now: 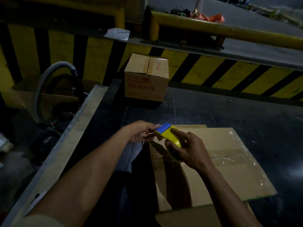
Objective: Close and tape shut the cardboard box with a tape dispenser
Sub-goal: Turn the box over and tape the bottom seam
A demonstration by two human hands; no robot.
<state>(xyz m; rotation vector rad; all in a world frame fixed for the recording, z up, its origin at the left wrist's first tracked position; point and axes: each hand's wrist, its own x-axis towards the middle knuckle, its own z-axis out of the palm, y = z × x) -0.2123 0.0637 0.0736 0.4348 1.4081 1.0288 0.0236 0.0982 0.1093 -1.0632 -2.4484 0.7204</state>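
Head view: right grip (pixel 188 149) holds tape dispenser (pixel 168 136) over cardboard box (pixel 229 174); left grip (pixel 142 133) seemingly pinches its front.

"KB-9007E" on far box (pixel 146 77)
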